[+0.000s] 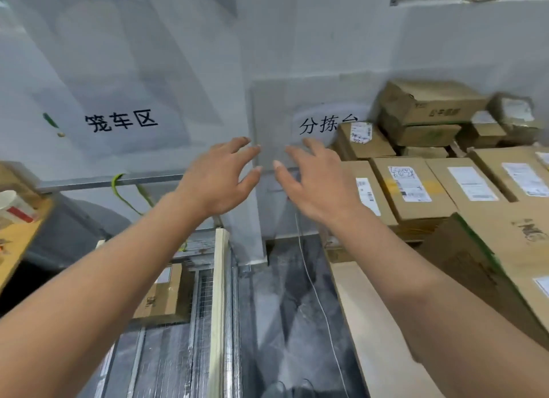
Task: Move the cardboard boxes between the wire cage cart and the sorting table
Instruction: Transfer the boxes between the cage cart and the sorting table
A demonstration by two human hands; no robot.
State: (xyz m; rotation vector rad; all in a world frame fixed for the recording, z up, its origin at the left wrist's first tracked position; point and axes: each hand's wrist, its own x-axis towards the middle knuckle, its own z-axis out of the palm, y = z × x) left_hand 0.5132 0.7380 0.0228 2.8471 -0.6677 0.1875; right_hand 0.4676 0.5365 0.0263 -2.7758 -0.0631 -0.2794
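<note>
Both hands are raised in front of a pale wall, empty. The left hand [218, 179] has its fingers spread and slightly curled, palm turned toward the right. The right hand [319, 182] mirrors it, fingers spread, palm turned toward the left. The 2 hands are near each other but apart, thumbs closest, with nothing between them and touching nothing.

The cardboard boxes [411, 186] lie on the sorting table [383, 332], to the right of the hands. They are packed touching one another across its far and right parts, most flat with white labels facing up. At the far edge against the wall, several more are stacked 2 or 3 high, the top ones tilted. The near left corner of the table shows bare brown surface.

The wire cage cart [205, 293] stands at the lower left, below the left forearm. 1 box [162, 296] sits inside it, against its far side, partly hidden by the arm. A pale upright post [219, 302] stands along the cart's right edge.

Between cart and table runs a strip of dark floor [279, 302] with a thin white cord [319, 302] lying across it. The wall carries 2 black printed signs, one [120, 120] above the cart, the other [325, 124] above the table, its last character cut off by a box.
</note>
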